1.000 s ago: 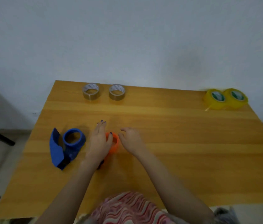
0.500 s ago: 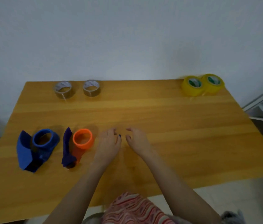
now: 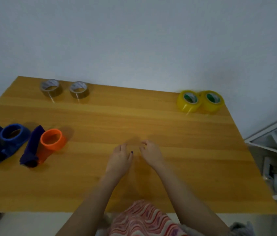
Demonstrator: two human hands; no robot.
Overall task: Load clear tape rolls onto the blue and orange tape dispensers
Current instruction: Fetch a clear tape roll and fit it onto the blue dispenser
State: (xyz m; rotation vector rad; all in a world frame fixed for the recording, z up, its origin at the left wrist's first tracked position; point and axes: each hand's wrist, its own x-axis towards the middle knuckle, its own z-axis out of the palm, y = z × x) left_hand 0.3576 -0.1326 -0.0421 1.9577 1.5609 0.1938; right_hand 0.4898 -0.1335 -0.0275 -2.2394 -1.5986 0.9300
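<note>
The blue dispenser [image 3: 5, 142] and the orange dispenser [image 3: 49, 143] lie side by side at the table's left, both with bare hubs. Two clear tape rolls [image 3: 51, 87] [image 3: 79, 89] stand at the far left edge of the table. My left hand [image 3: 120, 158] and my right hand [image 3: 151, 152] rest close together on the wood at the table's middle, fingers loosely curled, holding nothing. Both hands are well to the right of the dispensers.
Two yellow tape rolls [image 3: 188, 100] [image 3: 211, 101] sit touching at the far right corner of the wooden table [image 3: 151, 120]. A white shelf frame [image 3: 270, 143] stands off the table's right edge. A plain wall runs behind.
My left hand has let go of the orange dispenser and both hands now sit together away from it. The view has swung right, so the dispensers appear further left.
</note>
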